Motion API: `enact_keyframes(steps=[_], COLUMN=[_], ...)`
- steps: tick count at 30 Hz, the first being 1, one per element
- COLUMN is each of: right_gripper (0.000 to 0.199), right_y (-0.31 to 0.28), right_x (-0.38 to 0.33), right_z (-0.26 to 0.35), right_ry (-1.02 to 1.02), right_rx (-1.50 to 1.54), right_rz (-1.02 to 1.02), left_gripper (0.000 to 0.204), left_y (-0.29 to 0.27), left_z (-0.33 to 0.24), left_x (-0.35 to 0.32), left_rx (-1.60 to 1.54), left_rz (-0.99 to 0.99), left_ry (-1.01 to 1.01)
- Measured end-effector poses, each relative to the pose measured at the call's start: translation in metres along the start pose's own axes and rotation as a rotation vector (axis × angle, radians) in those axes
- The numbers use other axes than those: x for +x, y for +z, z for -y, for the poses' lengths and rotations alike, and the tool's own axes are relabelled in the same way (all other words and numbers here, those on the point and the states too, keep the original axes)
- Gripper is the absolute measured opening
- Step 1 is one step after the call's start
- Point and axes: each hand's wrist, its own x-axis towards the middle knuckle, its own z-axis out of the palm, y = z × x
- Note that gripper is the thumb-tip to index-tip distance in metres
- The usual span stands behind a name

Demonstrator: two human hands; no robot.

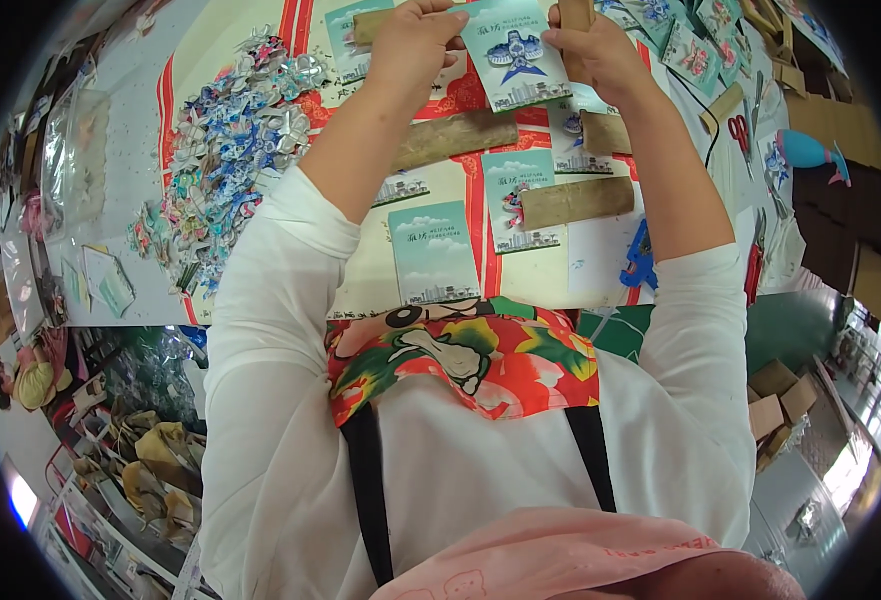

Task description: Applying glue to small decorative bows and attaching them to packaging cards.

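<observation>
My left hand [418, 45] pinches the left edge of a pale green printed card [522, 90] at the far middle of the table. A blue swallow-shaped kite figure [516, 52] lies on the card's face. My right hand [600, 55] is closed around a brown, wood-like block [576, 14], its thumb against the card's right edge. Nearer me, a similar block [578, 203] lies across a card [520, 240] with a small figure partly under it. To its left lies a card [434, 255] with no figure on it. Another brown block [458, 137] lies beneath my forearms.
A heap of small colourful figures in clear wrap [245, 140] covers the table's left side. More cards [690, 55] lie at the far right. Red-handled scissors [739, 132], red-handled pliers [755, 268] and a blue tool [639, 257] lie on the right.
</observation>
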Motion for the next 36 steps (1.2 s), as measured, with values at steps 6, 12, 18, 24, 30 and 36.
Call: enact_keyframes(steps=[6,12,18,24,30,36], right_gripper=[0.013,0.015,0.016,0.015,0.016,0.016], right_y=[-0.022,-0.044,-0.028,0.033,0.042,0.055], right_x=[0.037,0.062,0.072,0.071,0.081,0.089], right_z=[-0.027,-0.052,-0.063,-0.025,-0.014,0.006], right_ry=[0.175,0.151,0.007,0.116,0.053,0.017], right_rx=[0.455,0.648,0.6,0.403,0.363,0.321], right_rz=[-0.043,-0.076,-0.211,-0.2,-0.215,-0.15], left_gripper=[0.023,0.048,0.082,0.089,0.088,0.087], left_y=[-0.046,-0.115,-0.119,-0.129,-0.124,-0.128], left_z=[-0.017,-0.004,-0.002,-0.006,-0.025,-0.025], left_x=[0.016,0.051,0.055,0.058,0.067,0.071], left_rx=[0.527,1.517,1.413,1.379,1.42,1.375], left_rz=[0.06,0.208,0.391,0.36,0.341,0.321], left_ry=[0.167,0.66,0.587,0.434,0.15,0.167])
